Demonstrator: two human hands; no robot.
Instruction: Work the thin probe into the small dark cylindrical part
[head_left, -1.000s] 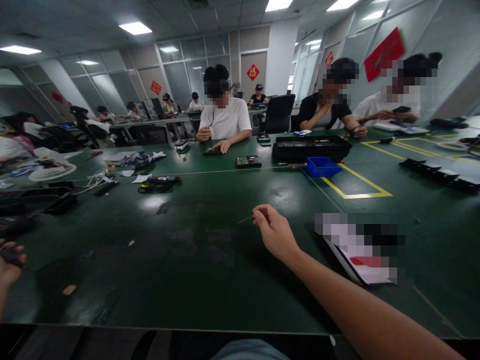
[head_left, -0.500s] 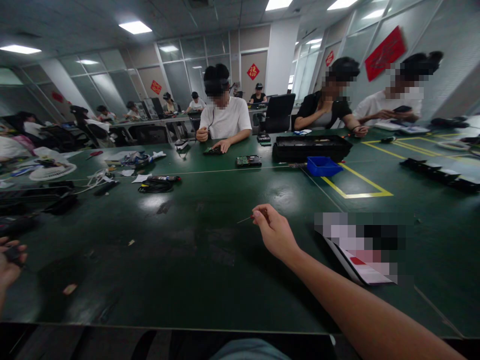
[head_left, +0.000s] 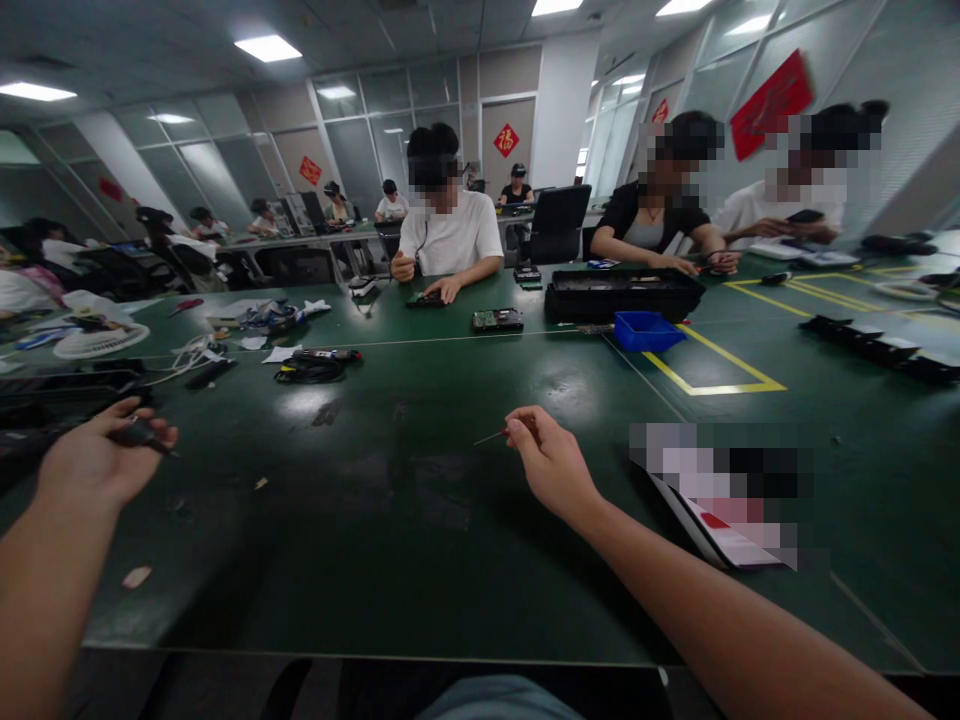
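Over the left part of the green table point(head_left: 315, 560), my left hand point(head_left: 109, 455) is closed around a dark handheld tool point(head_left: 141, 434), its thin tip pointing right. My right hand point(head_left: 551, 460) pinches a small screwdriver point(head_left: 491, 437) with a red part near the fingers; its thin shaft points left, above the table. To the right of my right forearm lies a white and pink packet or booklet point(head_left: 742, 545), partly blurred out.
A blue bin point(head_left: 649, 332) and a black tray point(head_left: 622, 297) stand further back. A circuit board point(head_left: 497, 320), coiled black cable point(head_left: 311, 370) and white fan-like part point(head_left: 101, 338) lie across the table. People sit opposite.
My left hand has come in from the left edge with the dark tool, further over the table. My right hand has hardly moved. A person opposite has lowered a hand from the face.
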